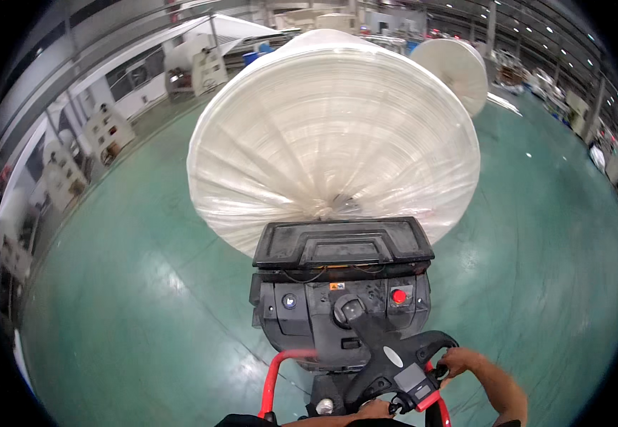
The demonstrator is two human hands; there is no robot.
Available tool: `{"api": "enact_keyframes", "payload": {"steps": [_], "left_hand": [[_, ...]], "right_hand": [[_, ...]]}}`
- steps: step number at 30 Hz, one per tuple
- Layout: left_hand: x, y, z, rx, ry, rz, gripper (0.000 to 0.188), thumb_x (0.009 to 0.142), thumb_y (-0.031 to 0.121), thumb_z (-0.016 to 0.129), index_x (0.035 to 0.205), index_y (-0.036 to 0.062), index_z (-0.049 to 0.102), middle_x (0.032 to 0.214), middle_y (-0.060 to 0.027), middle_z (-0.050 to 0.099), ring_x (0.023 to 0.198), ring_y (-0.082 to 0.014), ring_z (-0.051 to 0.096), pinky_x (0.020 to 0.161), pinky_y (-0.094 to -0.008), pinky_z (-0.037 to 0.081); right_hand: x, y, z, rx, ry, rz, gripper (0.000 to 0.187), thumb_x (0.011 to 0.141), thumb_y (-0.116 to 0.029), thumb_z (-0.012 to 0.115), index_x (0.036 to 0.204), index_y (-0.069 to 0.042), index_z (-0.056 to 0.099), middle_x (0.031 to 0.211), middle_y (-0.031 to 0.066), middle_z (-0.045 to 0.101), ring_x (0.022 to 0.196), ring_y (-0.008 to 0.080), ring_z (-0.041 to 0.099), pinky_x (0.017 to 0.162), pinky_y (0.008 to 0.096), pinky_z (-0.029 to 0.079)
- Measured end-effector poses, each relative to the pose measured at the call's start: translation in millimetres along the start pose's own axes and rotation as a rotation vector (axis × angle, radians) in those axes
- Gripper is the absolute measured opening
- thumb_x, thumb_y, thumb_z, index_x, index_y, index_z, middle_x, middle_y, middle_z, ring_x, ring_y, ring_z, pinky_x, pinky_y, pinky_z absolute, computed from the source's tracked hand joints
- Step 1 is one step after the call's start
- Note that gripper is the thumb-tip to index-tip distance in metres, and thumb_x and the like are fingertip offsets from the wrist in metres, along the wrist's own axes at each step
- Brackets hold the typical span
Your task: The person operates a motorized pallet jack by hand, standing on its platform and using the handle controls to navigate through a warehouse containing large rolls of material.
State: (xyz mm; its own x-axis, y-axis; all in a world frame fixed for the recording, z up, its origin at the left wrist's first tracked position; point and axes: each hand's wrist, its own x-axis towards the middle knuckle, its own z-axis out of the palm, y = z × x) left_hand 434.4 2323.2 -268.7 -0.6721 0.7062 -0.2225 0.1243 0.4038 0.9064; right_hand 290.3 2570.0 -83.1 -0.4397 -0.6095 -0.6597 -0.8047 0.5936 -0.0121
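Observation:
A black electric pallet truck (352, 306) stands right in front of me. Its tiller handle (387, 356) is swung toward the lower right. My right hand (458, 361) is closed round the right grip of the tiller. At the lower edge my left hand (376, 409) is closed on the left grip, partly cut off by the frame. Just ahead of the truck body rises a huge white roll (337, 135) wrapped in plastic film, its gathered end facing me. Whatever bears the roll is hidden behind the truck.
Red guard bars (269, 384) flank the tiller. A red stop button (399, 296) sits on the truck's cover. Farther off at the right stands a second wrapped roll (455, 71). Pale machine frames (106, 132) line the left side, and a grey post (595, 110) stands at the right.

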Motion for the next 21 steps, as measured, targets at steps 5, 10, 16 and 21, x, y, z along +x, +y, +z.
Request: {"api": "enact_keyframes", "payload": {"steps": [5,10,16,21], "left_hand": [[6,22,13,0.154,0.095,-0.176,0.045,0.078,0.046,0.059,0.1,0.0073,0.066,0.092,-0.0189,0.066,0.091,-0.0366,0.063,0.081,-0.046,0.048],[-4,55,4,0.032,0.074,-0.203,0.05,0.076,0.05,0.06,0.1,0.0066,0.066,0.092,-0.0204,0.066,0.092,-0.0371,0.063,0.082,-0.046,0.049],[21,50,21,0.139,0.118,-0.297,0.055,0.074,0.053,0.061,0.1,0.0054,0.066,0.091,-0.0217,0.066,0.091,-0.0372,0.064,0.081,-0.045,0.049],[35,60,32,0.099,0.12,-0.375,0.056,0.073,0.052,0.063,0.1,0.003,0.065,0.089,-0.0217,0.066,0.09,-0.0367,0.064,0.079,-0.0448,0.05]], "right_hand": [[12,19,11,0.026,0.002,-0.122,0.072,0.059,-0.071,0.067,0.101,-0.013,0.064,0.091,0.0138,0.065,0.089,0.0355,0.06,0.077,0.0439,0.048],[0,25,14,0.041,-0.028,-0.064,0.076,0.059,-0.072,0.066,0.102,-0.009,0.064,0.087,0.0123,0.066,0.088,0.0353,0.061,0.078,0.0426,0.047],[-3,34,-4,0.033,0.053,-0.143,0.075,0.055,-0.069,0.07,0.101,-0.011,0.063,0.087,0.0173,0.064,0.086,0.0393,0.059,0.075,0.047,0.047],[-2,54,16,0.026,0.037,-0.153,0.076,0.051,-0.066,0.074,0.099,-0.008,0.061,0.085,0.0183,0.064,0.084,0.0406,0.059,0.072,0.048,0.047]]}}
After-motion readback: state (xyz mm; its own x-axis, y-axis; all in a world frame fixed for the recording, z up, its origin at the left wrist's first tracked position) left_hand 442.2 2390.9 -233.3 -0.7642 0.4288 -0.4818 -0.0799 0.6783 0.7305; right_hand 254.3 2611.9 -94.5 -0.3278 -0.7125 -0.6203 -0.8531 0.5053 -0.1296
